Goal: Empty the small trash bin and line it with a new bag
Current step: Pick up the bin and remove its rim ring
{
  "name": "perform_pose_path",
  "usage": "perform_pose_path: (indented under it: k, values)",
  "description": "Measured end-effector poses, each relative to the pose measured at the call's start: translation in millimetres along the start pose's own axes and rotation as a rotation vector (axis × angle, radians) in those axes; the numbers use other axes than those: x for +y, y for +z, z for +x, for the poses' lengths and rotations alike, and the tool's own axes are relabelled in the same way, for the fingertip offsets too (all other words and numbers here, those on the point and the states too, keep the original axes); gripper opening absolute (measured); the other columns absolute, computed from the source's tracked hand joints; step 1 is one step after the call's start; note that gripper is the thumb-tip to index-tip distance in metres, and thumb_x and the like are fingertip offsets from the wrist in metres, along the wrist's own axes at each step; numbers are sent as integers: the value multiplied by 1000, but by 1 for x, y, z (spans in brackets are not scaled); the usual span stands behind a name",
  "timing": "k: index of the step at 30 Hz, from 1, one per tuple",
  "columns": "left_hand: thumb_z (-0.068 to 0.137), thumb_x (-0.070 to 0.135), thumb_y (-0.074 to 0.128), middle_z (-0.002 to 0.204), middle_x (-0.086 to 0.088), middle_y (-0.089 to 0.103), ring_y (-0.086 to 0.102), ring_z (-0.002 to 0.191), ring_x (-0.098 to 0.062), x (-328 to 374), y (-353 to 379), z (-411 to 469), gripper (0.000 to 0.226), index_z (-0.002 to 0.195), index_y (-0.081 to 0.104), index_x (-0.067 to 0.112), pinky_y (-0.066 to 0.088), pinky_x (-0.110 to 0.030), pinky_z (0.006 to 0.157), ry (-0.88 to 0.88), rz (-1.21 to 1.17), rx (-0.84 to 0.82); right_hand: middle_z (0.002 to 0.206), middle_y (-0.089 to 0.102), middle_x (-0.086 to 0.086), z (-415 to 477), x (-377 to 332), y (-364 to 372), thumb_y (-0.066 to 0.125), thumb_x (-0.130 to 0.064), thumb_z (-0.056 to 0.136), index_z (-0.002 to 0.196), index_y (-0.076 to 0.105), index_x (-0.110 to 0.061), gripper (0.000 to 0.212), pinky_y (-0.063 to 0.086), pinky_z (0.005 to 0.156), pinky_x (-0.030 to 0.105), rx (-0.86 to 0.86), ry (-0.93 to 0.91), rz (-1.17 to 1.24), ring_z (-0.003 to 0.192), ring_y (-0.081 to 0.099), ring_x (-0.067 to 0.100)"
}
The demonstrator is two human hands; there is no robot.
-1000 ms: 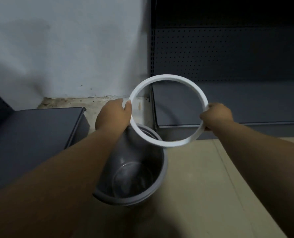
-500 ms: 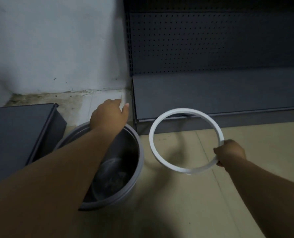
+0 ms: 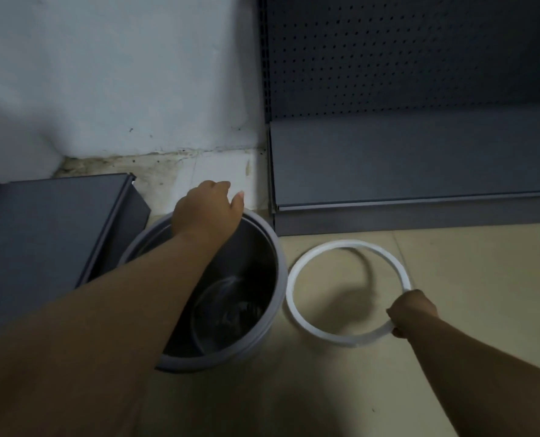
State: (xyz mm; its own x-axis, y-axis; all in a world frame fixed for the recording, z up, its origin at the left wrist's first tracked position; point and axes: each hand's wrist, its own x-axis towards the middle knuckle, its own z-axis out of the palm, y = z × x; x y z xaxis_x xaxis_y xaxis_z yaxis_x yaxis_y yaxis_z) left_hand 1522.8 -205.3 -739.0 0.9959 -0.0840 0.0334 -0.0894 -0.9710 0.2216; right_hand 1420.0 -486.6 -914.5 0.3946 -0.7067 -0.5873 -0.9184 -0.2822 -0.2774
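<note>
A small round grey trash bin (image 3: 279, 279) stands on the beige floor, its dark inside showing something at the bottom that I cannot make out. My left hand (image 3: 207, 208) rests over the bin's far rim, fingers curled; whether it grips the rim is hidden. My right hand (image 3: 410, 312) is closed on the near right side of a white plastic ring (image 3: 297, 272). The ring is held low, just right of the bin, and casts a shadow on the floor.
A dark grey shelf base (image 3: 420, 171) with a perforated back panel (image 3: 420, 52) runs along the right. Another dark grey shelf panel (image 3: 47, 234) lies left of the bin. A stained white wall (image 3: 120, 74) stands behind. Beige floor (image 3: 451, 263) spreads to the right.
My left hand let go of the white ring and stayed at the bin's far rim. My right hand carried the ring down and right, close to the floor beside the bin.
</note>
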Motion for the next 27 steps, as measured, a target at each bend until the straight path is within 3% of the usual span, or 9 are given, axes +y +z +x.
perform_pose_path:
  k: [2, 4, 9, 13, 17, 27]
  values:
    - [97, 38, 36, 133, -14, 53, 51, 119, -34, -3, 1, 0, 47, 132, 50, 10, 42, -41, 94, 5, 9, 3, 109, 66, 24, 0, -3, 2, 60, -5, 88, 116, 53, 7, 31, 51, 65, 35, -36, 29, -34, 93, 66, 36]
    - [97, 38, 36, 133, -14, 53, 50, 120, -33, -5, 3, 1, 47, 132, 49, 10, 42, -41, 94, 1, 8, -3, 116, 64, 24, -3, -5, 1, 56, -4, 89, 120, 50, 8, 34, 50, 66, 35, -47, 17, -105, 96, 65, 34]
    - [97, 38, 36, 133, -15, 53, 50, 119, -35, -10, 4, 1, 46, 131, 50, 10, 42, -41, 94, -5, 18, 2, 125, 58, 20, -15, -10, -3, 50, -15, 91, 129, 46, 1, 41, 48, 89, 35, -33, -138, -273, 114, 59, 34]
    - [97, 37, 37, 133, -14, 53, 51, 118, -35, -15, 3, 1, 46, 133, 50, 11, 42, -41, 93, 26, 65, 21, 133, 49, 12, -44, -30, -20, 48, -31, 93, 136, 40, -15, 47, 40, 98, 40, 90, -422, -399, 123, 45, 34]
    - [97, 36, 36, 134, -14, 53, 51, 119, -34, -23, -2, 2, 46, 132, 51, 10, 42, -41, 94, 27, 90, 34, 146, 41, 7, -78, -65, -40, 46, -33, 94, 145, 33, -23, 53, 34, 106, 40, 211, -659, -475, 133, 37, 30]
    - [96, 37, 39, 134, -13, 54, 52, 117, -33, -38, -53, 11, 46, 129, 53, 9, 44, -40, 93, -5, 43, 93, 146, 39, 10, -158, -150, -78, 50, -32, 93, 146, 31, -23, 57, 27, 112, 43, 276, -852, -578, 135, 33, 31]
